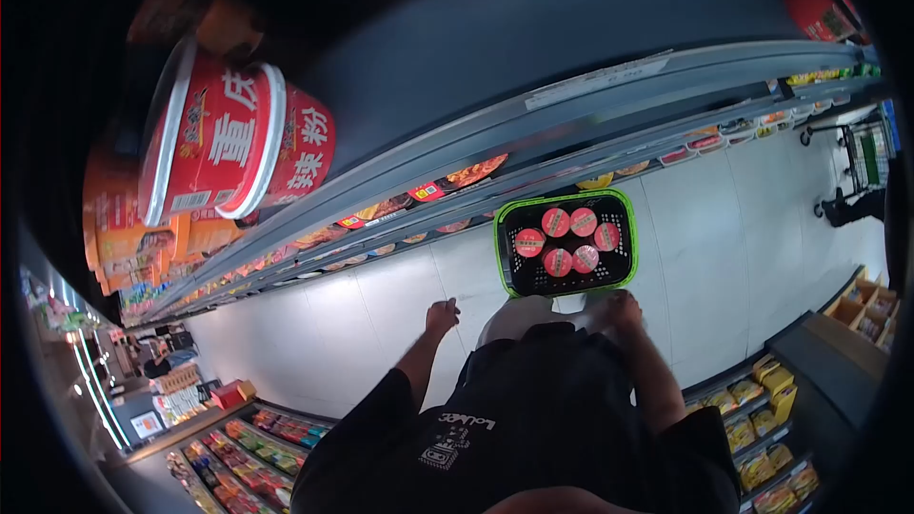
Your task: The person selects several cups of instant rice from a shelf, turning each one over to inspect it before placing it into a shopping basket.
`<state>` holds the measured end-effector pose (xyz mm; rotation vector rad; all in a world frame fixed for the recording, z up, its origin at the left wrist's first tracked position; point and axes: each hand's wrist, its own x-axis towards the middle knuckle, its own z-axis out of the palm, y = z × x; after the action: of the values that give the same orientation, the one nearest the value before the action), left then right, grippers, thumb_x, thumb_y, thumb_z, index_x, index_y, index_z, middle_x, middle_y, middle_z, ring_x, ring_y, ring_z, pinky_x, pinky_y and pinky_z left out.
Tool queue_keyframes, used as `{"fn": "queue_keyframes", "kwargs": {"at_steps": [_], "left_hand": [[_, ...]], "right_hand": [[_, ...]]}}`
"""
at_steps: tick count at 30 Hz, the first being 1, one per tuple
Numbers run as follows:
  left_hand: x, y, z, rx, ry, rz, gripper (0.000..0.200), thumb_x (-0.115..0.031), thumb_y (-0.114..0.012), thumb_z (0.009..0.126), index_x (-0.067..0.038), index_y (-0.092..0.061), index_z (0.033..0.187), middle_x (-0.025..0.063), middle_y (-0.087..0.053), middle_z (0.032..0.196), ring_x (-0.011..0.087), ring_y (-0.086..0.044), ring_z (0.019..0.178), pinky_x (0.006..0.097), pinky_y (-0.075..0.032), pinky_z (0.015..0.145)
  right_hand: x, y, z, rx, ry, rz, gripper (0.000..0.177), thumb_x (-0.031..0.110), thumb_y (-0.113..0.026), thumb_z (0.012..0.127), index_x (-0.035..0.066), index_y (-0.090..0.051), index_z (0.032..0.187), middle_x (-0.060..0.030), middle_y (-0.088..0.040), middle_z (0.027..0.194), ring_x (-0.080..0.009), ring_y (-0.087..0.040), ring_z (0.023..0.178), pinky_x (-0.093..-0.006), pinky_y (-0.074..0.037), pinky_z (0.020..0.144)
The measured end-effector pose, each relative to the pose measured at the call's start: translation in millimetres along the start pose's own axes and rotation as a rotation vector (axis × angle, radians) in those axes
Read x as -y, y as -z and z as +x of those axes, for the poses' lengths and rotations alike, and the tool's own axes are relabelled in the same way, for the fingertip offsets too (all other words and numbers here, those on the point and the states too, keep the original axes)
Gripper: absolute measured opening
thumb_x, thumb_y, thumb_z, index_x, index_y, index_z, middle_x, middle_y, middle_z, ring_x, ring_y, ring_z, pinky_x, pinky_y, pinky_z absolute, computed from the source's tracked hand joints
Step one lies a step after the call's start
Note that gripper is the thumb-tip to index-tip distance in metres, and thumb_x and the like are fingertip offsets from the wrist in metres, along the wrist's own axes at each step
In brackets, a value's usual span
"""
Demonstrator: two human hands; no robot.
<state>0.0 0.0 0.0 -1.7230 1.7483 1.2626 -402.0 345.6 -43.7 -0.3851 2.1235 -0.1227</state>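
Observation:
My left hand (442, 315) hangs over the pale floor, left of my body, its fingers loosely curled with nothing seen in them. My right hand (624, 312) is low beside my light shorts (515, 316), close to the near right corner of a shopping basket. Its fingers are curled in beside a blurred pale patch, and I cannot tell what they hold. The black basket (500, 265) has a bright green rim and stands in front of my legs. Inside it sit several round tubs with red lids (559, 262).
A long grey shelf (581, 86) runs across ahead of me, with large red tubs (214, 138) at its left. Lower shelves hold packaged food (476, 171). Behind me are racks of snacks (252, 457) and yellow packs (762, 419). A shopping cart (864, 157) stands far right near a person's leg.

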Motion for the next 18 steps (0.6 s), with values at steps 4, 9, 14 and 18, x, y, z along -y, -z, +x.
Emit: {"fn": "queue_keyframes", "kwargs": {"at_steps": [4, 9, 14, 18], "left_hand": [[13.0, 32.0, 25.0, 0.044, -0.225, 0.300, 0.051, -0.048, -0.051, 0.105, -0.002, -0.074, 0.101, 0.0143, -0.077, 0.089, 0.0244, -0.076, 0.089, 0.0397, -0.059, 0.086], [-38.1, -121.9, -10.4, 0.378, -0.143, 0.415, 0.062, -0.048, -0.063, 0.097, -0.008, -0.054, 0.144, 0.0225, -0.061, 0.139, 0.0413, -0.062, 0.124, 0.0489, -0.052, 0.105], [-110.7, -158.0, -71.5, 0.453, 0.033, 0.753, 0.089, -0.067, -0.062, 0.093, -0.013, -0.035, 0.158, 0.0277, -0.042, 0.152, 0.0530, -0.047, 0.136, 0.0674, -0.043, 0.108], [-129.8, -166.8, -64.8, 0.561, -0.038, 0.878, 0.087, -0.061, -0.058, 0.095, -0.010, -0.030, 0.161, 0.0323, -0.046, 0.148, 0.0560, -0.052, 0.130, 0.0631, -0.046, 0.108]], "right_hand": [[11.9, -57.8, 34.6, -0.011, 0.097, 0.260, 0.057, 0.038, -0.075, 0.087, 0.007, -0.063, 0.133, -0.0235, -0.072, 0.124, -0.0397, -0.072, 0.110, -0.0464, -0.057, 0.097], [17.6, -31.5, 9.2, 0.307, 0.167, -0.155, 0.059, 0.041, -0.069, 0.088, 0.010, -0.063, 0.138, -0.0182, -0.065, 0.138, -0.0343, -0.060, 0.133, -0.0483, -0.048, 0.111], [8.9, -49.8, 61.1, 0.329, 0.239, -0.138, 0.055, 0.033, -0.072, 0.086, 0.011, -0.063, 0.136, -0.0217, -0.066, 0.130, -0.0409, -0.063, 0.125, -0.0576, -0.050, 0.103], [12.0, -30.1, 91.6, 0.067, 0.309, -0.300, 0.067, 0.027, -0.075, 0.083, 0.015, -0.053, 0.146, -0.0182, -0.053, 0.147, -0.0364, -0.054, 0.135, -0.0527, -0.048, 0.105]]}}
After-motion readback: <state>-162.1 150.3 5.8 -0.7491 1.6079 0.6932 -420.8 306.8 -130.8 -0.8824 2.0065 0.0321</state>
